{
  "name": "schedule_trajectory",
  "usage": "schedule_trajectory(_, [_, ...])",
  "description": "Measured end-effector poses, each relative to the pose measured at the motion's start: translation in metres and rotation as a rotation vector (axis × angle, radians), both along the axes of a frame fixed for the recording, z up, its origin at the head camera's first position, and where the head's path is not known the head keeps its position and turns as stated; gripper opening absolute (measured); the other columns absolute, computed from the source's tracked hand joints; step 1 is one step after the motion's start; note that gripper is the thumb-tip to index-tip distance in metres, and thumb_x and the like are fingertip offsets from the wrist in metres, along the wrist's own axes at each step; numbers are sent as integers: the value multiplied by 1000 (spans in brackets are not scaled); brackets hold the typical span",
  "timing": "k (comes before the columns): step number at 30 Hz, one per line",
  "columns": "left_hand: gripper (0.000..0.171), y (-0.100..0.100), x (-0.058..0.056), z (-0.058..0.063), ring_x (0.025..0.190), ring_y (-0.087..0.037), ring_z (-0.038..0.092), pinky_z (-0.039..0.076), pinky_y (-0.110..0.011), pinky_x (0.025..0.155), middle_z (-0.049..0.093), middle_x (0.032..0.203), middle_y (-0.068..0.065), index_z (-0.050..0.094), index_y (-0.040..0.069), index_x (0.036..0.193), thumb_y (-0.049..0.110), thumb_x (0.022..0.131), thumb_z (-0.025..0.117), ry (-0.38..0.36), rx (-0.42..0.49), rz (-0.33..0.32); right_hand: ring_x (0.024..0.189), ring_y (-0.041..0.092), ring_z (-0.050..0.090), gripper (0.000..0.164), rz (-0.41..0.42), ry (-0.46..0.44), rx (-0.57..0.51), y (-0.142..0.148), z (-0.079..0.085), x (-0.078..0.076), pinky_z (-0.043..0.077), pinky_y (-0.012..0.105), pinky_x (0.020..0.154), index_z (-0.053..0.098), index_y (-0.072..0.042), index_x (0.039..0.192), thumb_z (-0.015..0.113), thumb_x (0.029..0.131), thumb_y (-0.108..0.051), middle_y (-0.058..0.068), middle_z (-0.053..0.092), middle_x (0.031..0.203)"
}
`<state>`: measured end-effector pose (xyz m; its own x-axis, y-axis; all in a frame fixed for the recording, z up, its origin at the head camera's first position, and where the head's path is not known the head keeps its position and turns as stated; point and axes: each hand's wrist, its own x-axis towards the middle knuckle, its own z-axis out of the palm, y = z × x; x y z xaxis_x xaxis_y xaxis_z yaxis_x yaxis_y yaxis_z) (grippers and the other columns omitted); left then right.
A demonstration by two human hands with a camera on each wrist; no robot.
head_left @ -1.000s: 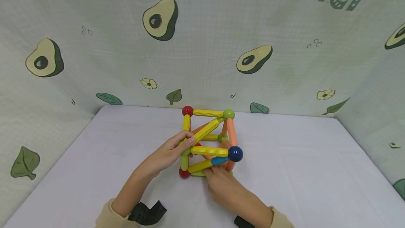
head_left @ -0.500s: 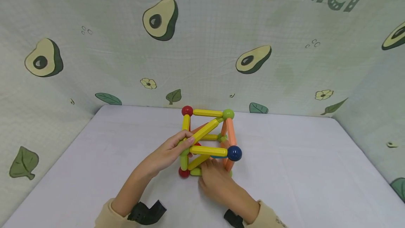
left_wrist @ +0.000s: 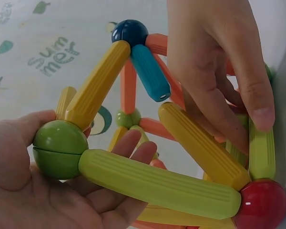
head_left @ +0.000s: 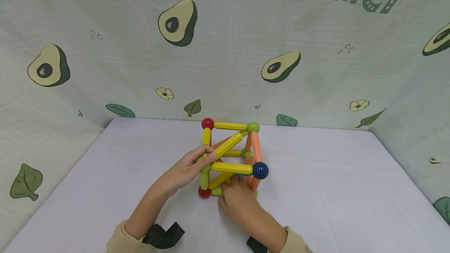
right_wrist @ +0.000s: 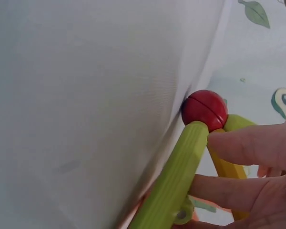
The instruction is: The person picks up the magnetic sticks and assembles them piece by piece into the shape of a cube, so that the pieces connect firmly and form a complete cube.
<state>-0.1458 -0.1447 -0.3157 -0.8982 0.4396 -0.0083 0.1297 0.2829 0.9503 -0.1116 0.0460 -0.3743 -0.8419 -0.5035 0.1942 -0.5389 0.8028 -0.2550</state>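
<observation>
A frame of magnetic building rods and balls stands on the table, a yellow rod [head_left: 230, 126] along its back top. My left hand [head_left: 186, 169] grips its near-left upper corner, around the green ball [left_wrist: 60, 149]. Low at the front, my right hand [head_left: 242, 202] reaches under the yellow rod [head_left: 232, 168] by the navy ball [head_left: 260, 170]. Its thumb and fingers pinch a green rod [right_wrist: 174, 176] near the red ball [right_wrist: 205, 109]. A slanted yellow rod [left_wrist: 200, 143] and a blue rod [left_wrist: 150, 71] have their ends apart. Fingers partly hide the lower rods.
The white-covered table [head_left: 316, 182] spreads around the frame. Behind it rises a cloth backdrop [head_left: 225, 50] printed with avocados and leaves. A black camera mount [head_left: 163, 235] sits at the left wrist.
My right hand has shifted slightly left and inward along the frame's lower front, now covering more of the blue rod. The left hand keeps its hold, and the frame stays put.
</observation>
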Motion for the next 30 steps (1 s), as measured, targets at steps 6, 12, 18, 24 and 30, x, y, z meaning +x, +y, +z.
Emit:
schedule_trajectory(6, [31,0,-1,-1,112,-26,58,47,-46,99,72,125,-14,59,-1,124,28,113,52,9,1,-6,102,33,56,29,-4,36,63,4,3,7,53,48,97,70,11,105,84,89,-9,25,61,110])
schedule_trajectory(12, [31,-1,-2,-2,133,-34,55,33,-69,117,71,136,-17,57,2,126,29,114,49,-16,6,-21,109,35,62,40,15,4,27,9,3,12,60,45,94,65,11,125,80,92,-3,30,55,125])
schedule_trajectory(18, [30,-1,-3,-5,135,-35,55,32,-69,117,69,138,-18,55,3,125,29,114,48,-15,30,-50,124,45,61,49,46,43,-1,14,-12,14,58,50,97,61,13,135,78,90,3,37,47,140])
schedule_trajectory(24, [29,-1,-5,-7,135,-35,55,37,-63,112,69,139,-18,55,4,124,31,114,48,-23,41,-49,125,36,61,57,54,5,-7,20,-8,24,56,46,101,59,8,142,80,89,4,32,42,149])
schedule_trajectory(30, [32,-3,-7,-11,127,-37,65,39,-62,113,66,141,-24,52,1,125,31,115,47,-19,88,-85,115,28,63,61,71,-14,33,26,-2,31,60,39,96,60,9,142,83,87,2,27,42,149])
